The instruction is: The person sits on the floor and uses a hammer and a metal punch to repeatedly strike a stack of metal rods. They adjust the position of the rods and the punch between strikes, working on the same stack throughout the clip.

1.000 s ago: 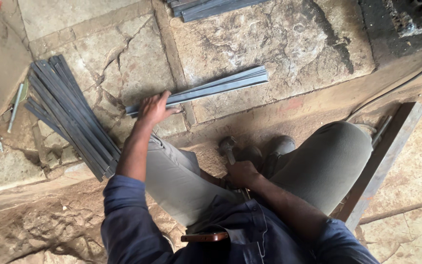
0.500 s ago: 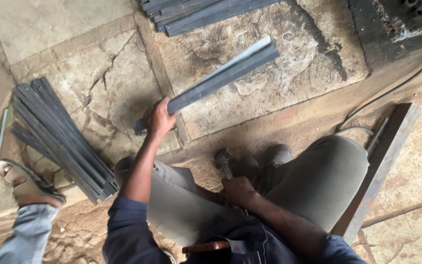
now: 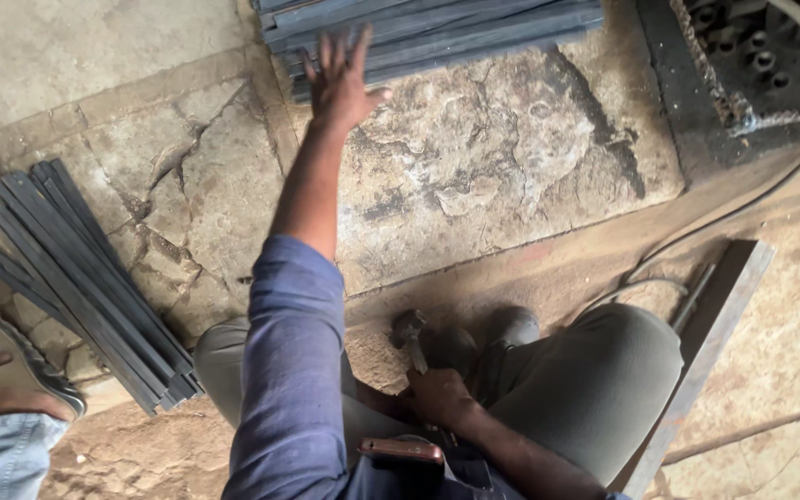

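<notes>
L hand (image 3: 340, 79): arm stretched fwd, fingers spread wide, palm down, empty. Fingertips over near edge of far bars (image 3: 437, 32); can't tell if touching.
R hand (image 3: 439, 398): low, betw. the knees, fist wrapped round hammer (image 3: 411, 338) handle.
Hammer: head up, dark metal, just above R hand, over the dirt strip in front of the slab (image 3: 502, 157). Handle mostly hidden by the fist.
Far bars: stack of flat grey steel strips at top of view, lying roughly L–R w/ slight tilt, on far edge of slab. Top end cut off by frame.
Slab: big worn stone, cracked, dark scorch marks across mid & right. Bare part sits betw. far bars & person's knees.
Near bars (image 3: 85, 287): 2nd bundle of same grey strips at left, lying diagonal on cracked paving, well apart from L hand. Lower ends near person's L knee.
Sleeve (image 3: 289, 370): blue, pushed up past L forearm.
Legs: grey-green trousers (image 3: 604, 389), knees spread; dark shoes (image 3: 483, 343) side by side just right of hammer head.
Plank (image 3: 706, 352): long narrow piece, diagonal, right of R knee.
Cable (image 3: 789, 176): thin, curves from top right down toward plank.
Block (image 3: 752, 65): dark metal w/ holes, top right corner, beside slab.
Other person: bottom left, sandalled foot (image 3: 20, 370) & jeans cuff (image 3: 6, 454), next to near bars' lower end.
</notes>
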